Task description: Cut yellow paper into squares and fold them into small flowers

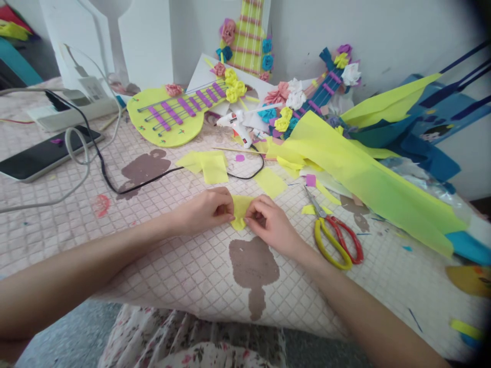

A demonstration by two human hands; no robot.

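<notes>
A small yellow paper piece (240, 209) lies on the pink checked tablecloth (184, 266) just in front of me. My left hand (207, 208) pinches its left edge with curled fingers. My right hand (268, 221) pinches its right edge, fingers bent down onto it. Both hands meet over the piece, which looks partly folded. More cut yellow paper squares (209, 164) lie a little farther back.
Red-and-yellow scissors (337, 237) lie right of my right hand. A large yellow sheet (368, 179) and blue felt pile up at right. A glue gun (238, 125), its black cord, foam guitars with paper flowers (180, 110), a phone (42, 153) and a power strip sit behind.
</notes>
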